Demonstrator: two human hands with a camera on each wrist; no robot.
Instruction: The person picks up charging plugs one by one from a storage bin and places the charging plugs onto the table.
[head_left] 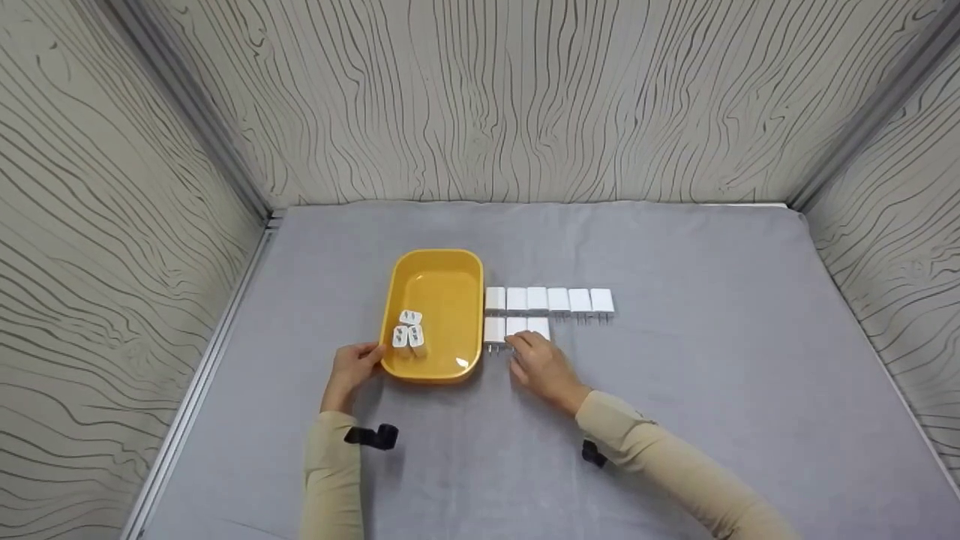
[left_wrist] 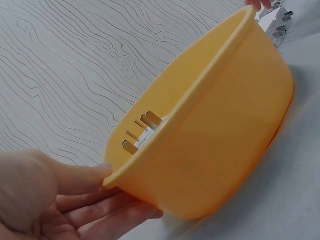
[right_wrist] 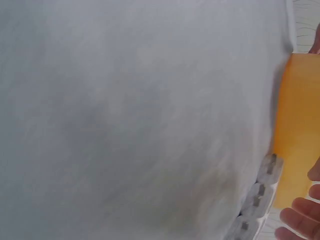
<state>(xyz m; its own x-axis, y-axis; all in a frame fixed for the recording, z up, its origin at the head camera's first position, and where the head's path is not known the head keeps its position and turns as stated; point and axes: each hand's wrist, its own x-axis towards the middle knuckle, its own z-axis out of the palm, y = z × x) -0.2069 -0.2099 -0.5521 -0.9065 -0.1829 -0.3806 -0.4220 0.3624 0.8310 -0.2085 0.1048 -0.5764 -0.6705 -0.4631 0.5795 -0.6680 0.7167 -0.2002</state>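
My left hand [head_left: 353, 373] pinches the near left rim of a yellow plastic bin [head_left: 481, 300], thumb on top and fingers underneath. Inside it, three white wall chargers [head_left: 410, 316] stand with metal prongs up, gathered at the left. My right hand [head_left: 547, 369] is at the front row of three white wall chargers [head_left: 494, 328], its fingertips by the middle and right ones. In the right wrist view its fingers [right_wrist: 298, 215] are spread and loosely bent, with nothing visible between them. That row lies flat, prongs toward me.
Behind the front row lies a longer back row of several white wall chargers [head_left: 557, 299], side by side along the bin's right wall. Grey cloth [head_left: 690, 300] covers the table. Wood-grain panels [head_left: 480, 97] enclose the back and sides.
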